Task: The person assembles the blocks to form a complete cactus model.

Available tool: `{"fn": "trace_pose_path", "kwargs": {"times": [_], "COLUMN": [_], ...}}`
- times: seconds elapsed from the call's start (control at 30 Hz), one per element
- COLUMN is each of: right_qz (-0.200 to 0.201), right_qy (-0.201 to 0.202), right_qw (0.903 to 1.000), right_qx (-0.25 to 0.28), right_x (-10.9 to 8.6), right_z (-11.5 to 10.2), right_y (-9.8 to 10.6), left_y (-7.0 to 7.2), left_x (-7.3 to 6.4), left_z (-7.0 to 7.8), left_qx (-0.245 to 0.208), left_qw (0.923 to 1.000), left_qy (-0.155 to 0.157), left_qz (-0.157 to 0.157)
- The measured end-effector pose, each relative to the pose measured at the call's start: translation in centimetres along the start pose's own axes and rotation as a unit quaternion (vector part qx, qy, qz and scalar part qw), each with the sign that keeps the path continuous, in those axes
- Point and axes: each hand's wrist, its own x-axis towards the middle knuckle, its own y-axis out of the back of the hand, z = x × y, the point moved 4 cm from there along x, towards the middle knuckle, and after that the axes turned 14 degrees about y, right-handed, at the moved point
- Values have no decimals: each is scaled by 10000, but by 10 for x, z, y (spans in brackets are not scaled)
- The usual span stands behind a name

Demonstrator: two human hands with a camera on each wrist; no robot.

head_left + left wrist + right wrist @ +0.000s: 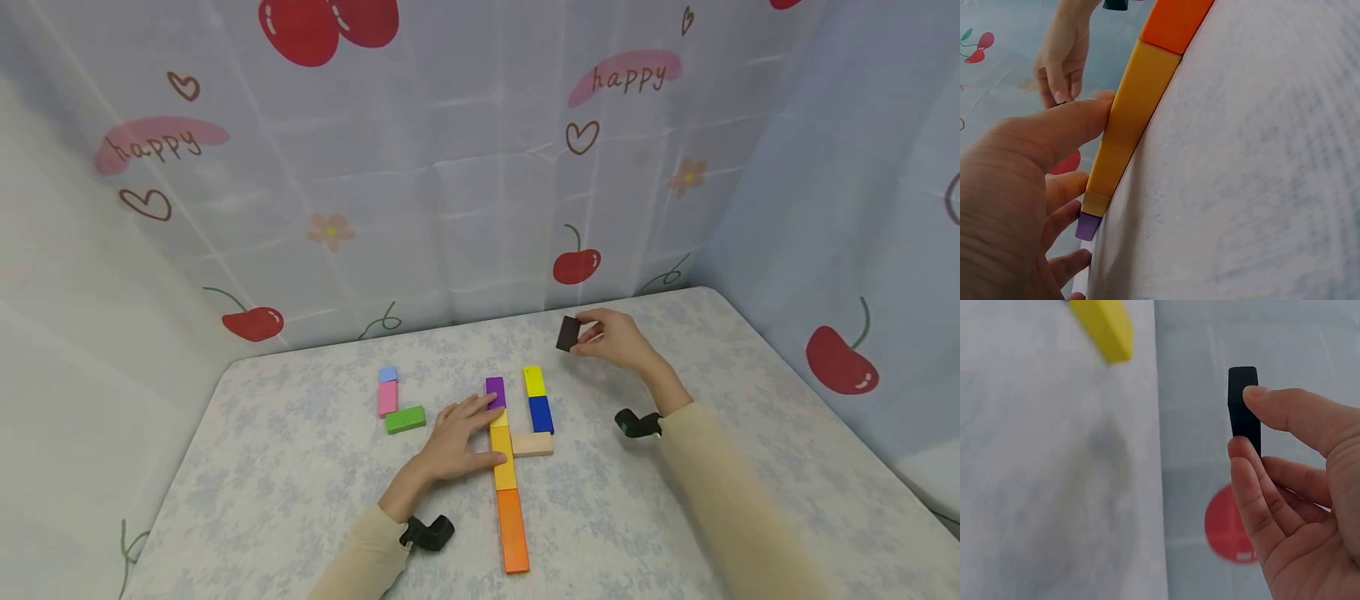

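In the head view my right hand (613,339) pinches a black block (567,333) between thumb and fingers, raised above the far part of the table. The right wrist view shows the thumb on one face of this block (1244,412). My left hand (452,442) has its fingers spread, its thumb touching an amber block (506,477). Its fingertips reach over a short pale-yellow block (499,420) and a purple block (495,388). These stand end to end in a row with an orange block (513,532) at the near end.
Right of the row lie a plain wooden block (533,445), a blue block (541,415) and a yellow block (534,381). Further left are green (406,420), pink (387,399) and light-blue blocks (387,374). A cherry-print curtain (465,208) hangs behind the table (247,467).
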Motion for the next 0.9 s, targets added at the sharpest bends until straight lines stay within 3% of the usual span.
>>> {"fn": "trace_pose_path", "kwargs": {"times": [0.2, 0.37, 0.6, 0.9], "right_qz": [-434, -887, -1303, -1697], "right_qy": [381, 426, 313, 307], "right_qw": [9983, 9949, 9901, 9850], "right_qx": [91, 227, 416, 5], "right_x": [44, 65, 78, 79], "right_z": [-28, -41, -41, -37], "right_y": [-29, -55, -84, -102], "left_y": [0, 0, 1, 0], "left_x": [1, 0, 1, 0], "left_z": [0, 0, 0, -3], "left_qx": [-22, -1, -3, 11], "left_qw": [10000, 10000, 10000, 9999], "left_qy": [30, 14, -85, -110], "left_qz": [-34, -40, -2, 22]}}
